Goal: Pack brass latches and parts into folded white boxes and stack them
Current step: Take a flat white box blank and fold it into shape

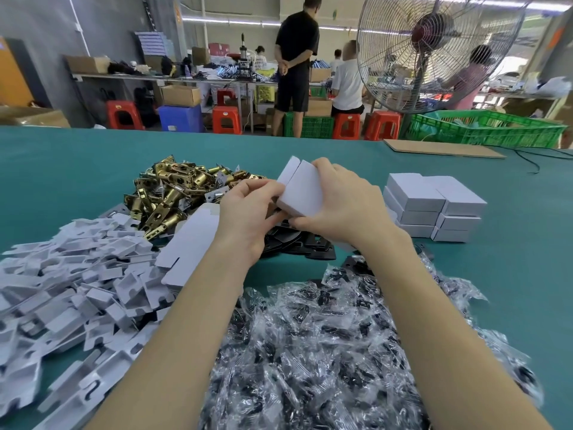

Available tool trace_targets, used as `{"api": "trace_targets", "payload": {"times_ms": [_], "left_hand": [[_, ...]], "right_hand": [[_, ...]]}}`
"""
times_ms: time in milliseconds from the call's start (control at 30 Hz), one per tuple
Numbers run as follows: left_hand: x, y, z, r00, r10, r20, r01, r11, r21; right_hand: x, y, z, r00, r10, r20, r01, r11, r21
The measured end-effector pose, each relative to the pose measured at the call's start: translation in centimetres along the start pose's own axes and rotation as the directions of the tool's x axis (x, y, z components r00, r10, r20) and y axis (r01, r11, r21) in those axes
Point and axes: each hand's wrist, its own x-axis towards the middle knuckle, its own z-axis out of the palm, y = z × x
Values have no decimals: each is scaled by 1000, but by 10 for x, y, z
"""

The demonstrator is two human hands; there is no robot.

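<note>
Both of my hands hold one small white box point(302, 187) above the middle of the green table point(77, 169). My left hand point(251, 212) pinches its near left end, and my right hand point(344, 203) wraps its right side; the far flaps stand partly open. A heap of brass latches point(173, 193) lies to the left. Flat black plates point(304, 243) sit under my hands. A stack of closed white boxes point(434, 206) stands to the right. Flat white box blanks point(189, 243) lie by my left wrist.
White cardboard inserts point(62, 290) are piled at the near left, and clear bags of black screws point(325, 352) at the near right. A cardboard sheet point(443, 148) and a cable point(533, 159) lie at the far right. Beyond stand a fan point(434, 48), a green crate point(486, 128) and people.
</note>
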Motion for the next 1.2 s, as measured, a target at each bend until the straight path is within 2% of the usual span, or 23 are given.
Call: {"api": "trace_targets", "payload": {"times_ms": [200, 333, 400, 467, 667, 733, 867, 967, 1100, 1200], "left_hand": [[1, 5, -10, 985, 15, 171, -26, 998, 61], [-1, 0, -8, 971, 131, 201, -161, 977, 139], [-2, -1, -8, 945, 223, 238, -274, 939, 207], [-3, -2, -8, 911, 285, 297, -365, 893, 262], [-6, 3, -8, 827, 351, 439, -476, 853, 216], [-8, 4, -8, 818, 352, 455, -494, 835, 243], [-11, 4, -4, 845, 321, 427, -445, 866, 230], [-11, 3, -3, 836, 360, 414, -479, 847, 231], [-8, 5, -7, 857, 360, 367, -440, 884, 159], [-7, 4, -7, 846, 379, 376, -468, 866, 179]], "right_hand": [[-1, 16, -12, 996, -69, 62, 61, 991, 115], [-3, 21, -16, 992, -106, 65, 99, 990, 98], [-3, 22, -17, 991, -111, 73, 102, 988, 112], [-3, 24, -18, 990, -115, 86, 99, 980, 173], [-6, 28, -22, 985, -150, 80, 104, 901, 420], [-6, 29, -23, 985, -155, 77, 105, 887, 451], [-6, 29, -23, 985, -160, 73, 108, 879, 464], [-6, 27, -22, 981, -173, 84, 112, 870, 480], [-5, 25, -20, 976, -187, 112, 110, 865, 489], [-5, 24, -20, 975, -196, 108, 120, 866, 485]]}}
